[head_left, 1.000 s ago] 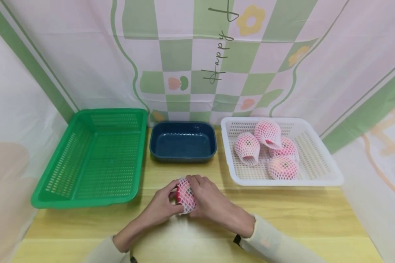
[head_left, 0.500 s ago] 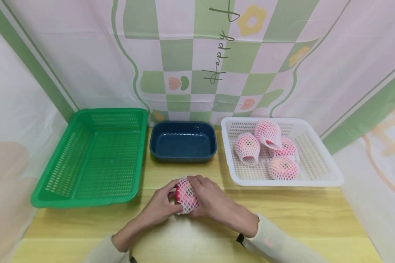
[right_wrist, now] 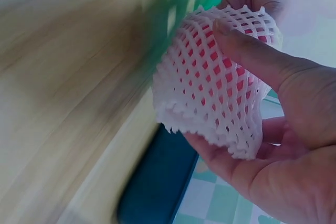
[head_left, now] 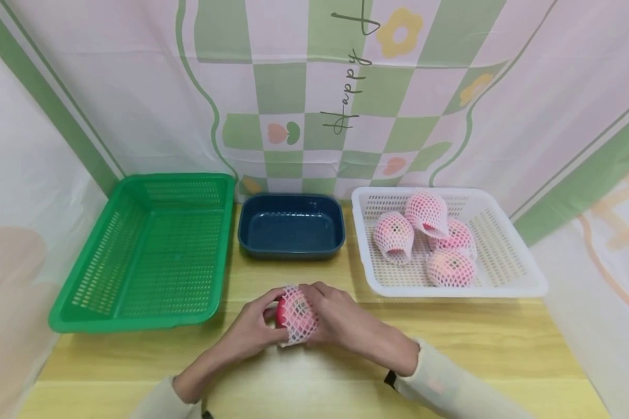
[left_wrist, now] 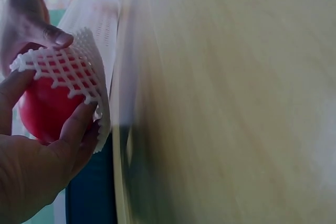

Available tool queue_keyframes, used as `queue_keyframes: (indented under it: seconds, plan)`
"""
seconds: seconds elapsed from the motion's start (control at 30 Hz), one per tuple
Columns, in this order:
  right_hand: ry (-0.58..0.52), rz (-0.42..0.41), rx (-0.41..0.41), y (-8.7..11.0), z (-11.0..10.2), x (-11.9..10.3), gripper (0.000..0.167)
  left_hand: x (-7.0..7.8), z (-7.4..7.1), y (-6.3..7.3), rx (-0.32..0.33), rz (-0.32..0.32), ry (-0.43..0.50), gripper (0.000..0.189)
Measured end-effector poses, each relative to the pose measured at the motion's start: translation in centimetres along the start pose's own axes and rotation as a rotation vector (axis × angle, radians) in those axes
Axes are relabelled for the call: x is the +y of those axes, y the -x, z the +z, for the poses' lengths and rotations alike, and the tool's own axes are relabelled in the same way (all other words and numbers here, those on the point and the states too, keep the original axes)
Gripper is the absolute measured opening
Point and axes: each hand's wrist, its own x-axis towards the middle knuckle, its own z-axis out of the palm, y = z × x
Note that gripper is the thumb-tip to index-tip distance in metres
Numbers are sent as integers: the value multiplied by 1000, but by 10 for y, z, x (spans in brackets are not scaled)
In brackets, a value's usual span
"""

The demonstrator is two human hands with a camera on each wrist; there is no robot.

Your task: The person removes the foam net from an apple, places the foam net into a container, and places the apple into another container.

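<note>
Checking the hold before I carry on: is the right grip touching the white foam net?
Touching. The right wrist view shows it: the thumb of the right grip lies across the white foam net, no gap between.

Head view — high, downward, wrist views — close

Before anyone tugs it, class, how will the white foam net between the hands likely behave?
The white foam net is probably floppy, as its loose edge looks wavy. Its thin strands and open gaps suggest little weight. Spread over the round red fruit, it may stretch.
</note>
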Motion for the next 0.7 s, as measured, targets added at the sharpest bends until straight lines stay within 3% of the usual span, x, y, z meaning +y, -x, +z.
queue_keyframes:
  seconds: [0.23, 0.43, 0.7]
  plan:
    - [22, -27, -4, 3, -5, 3, 78, 3, -2, 3, 17, -25, 8, 90]
    - [59, -65, 1, 5, -11, 4, 50, 4, -7, 7, 44, -55, -7, 87]
    - [77, -89, 5, 8, -20, 7, 29, 6, -11, 11, 46, -54, -9, 88]
